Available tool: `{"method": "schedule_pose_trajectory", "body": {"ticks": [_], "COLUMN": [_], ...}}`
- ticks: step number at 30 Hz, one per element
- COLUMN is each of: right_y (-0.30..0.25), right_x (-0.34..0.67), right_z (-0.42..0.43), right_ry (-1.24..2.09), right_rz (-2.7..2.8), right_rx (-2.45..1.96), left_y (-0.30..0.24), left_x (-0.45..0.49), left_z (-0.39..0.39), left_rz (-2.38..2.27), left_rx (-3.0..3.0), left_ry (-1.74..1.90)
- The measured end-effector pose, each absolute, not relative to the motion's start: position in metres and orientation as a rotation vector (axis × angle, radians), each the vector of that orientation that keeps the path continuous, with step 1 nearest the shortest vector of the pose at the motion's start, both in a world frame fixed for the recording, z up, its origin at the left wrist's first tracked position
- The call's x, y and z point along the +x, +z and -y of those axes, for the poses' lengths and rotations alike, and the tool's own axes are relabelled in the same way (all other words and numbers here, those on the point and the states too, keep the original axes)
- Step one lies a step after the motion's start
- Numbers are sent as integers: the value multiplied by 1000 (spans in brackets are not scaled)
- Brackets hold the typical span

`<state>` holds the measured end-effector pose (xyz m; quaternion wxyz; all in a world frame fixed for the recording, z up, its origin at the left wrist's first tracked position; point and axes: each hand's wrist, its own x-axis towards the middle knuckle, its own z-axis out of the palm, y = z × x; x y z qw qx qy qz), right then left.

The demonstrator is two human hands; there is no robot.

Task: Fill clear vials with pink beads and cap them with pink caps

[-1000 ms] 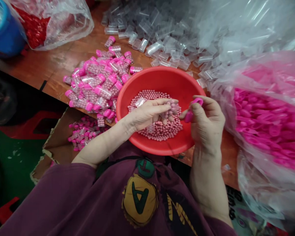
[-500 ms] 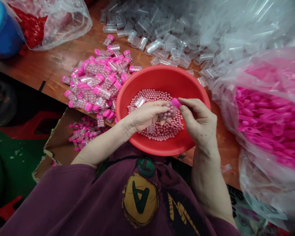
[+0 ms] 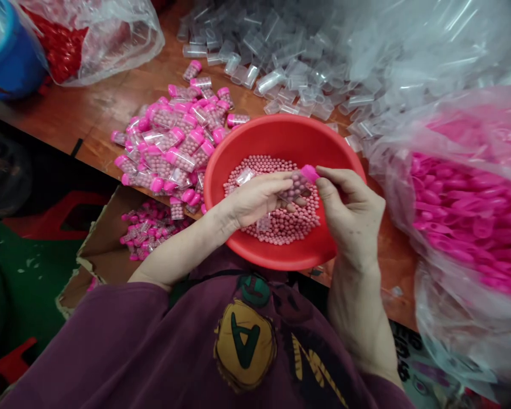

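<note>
Over the red bowl (image 3: 276, 133) of small pink beads (image 3: 281, 224), my left hand (image 3: 255, 199) is closed round a clear vial (image 3: 296, 186) filled with beads. A pink cap (image 3: 310, 172) sits on the vial's end, and my right hand (image 3: 351, 207) pinches it there with thumb and forefinger. Both hands meet above the bowl's middle.
A heap of filled, pink-capped vials (image 3: 174, 142) lies left of the bowl on the wooden table (image 3: 93, 113). Empty clear vials (image 3: 281, 62) are piled behind. A plastic bag of pink caps (image 3: 464, 210) lies at right. A cardboard box (image 3: 111, 238) with more filled vials stands below left.
My right hand has moved left from the bowl's right rim with the pink cap and set it on the end of the vial held in my left hand.
</note>
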<state>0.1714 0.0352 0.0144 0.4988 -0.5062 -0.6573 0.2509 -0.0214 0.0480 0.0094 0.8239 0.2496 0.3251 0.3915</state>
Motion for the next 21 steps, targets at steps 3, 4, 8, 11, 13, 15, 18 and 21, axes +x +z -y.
{"method": "schedule_pose_trajectory", "body": {"ticks": [3, 4, 8, 11, 13, 15, 18, 21], "right_y": [16, 16, 13, 14, 15, 15, 15, 11], "right_x": [166, 166, 167, 168, 169, 170, 170, 166], "right_z": [-36, -37, -39, -39, -38, -37, -36, -33], "right_ry": [587, 581, 583, 579, 571, 563, 582, 594], "right_rz": [1659, 1665, 1636, 1623, 1620, 1632, 1673, 1655], "right_rx": [-1224, -1220, -1174, -1162, -1155, -1162, -1206, -1224], "left_y": [6, 4, 2, 4, 6, 10, 16, 21], "left_x": [-20, -19, -18, -18, -18, -18, -16, -10], "left_z": [-44, -42, -40, -41, -41, -41, -40, -38], "left_rz": [-720, -735, -741, -686, -660, -667, -738, -814], "left_rx": [597, 621, 677, 637, 595, 561, 541, 558], "left_ry": [886, 904, 953, 923, 896, 874, 879, 930]}}
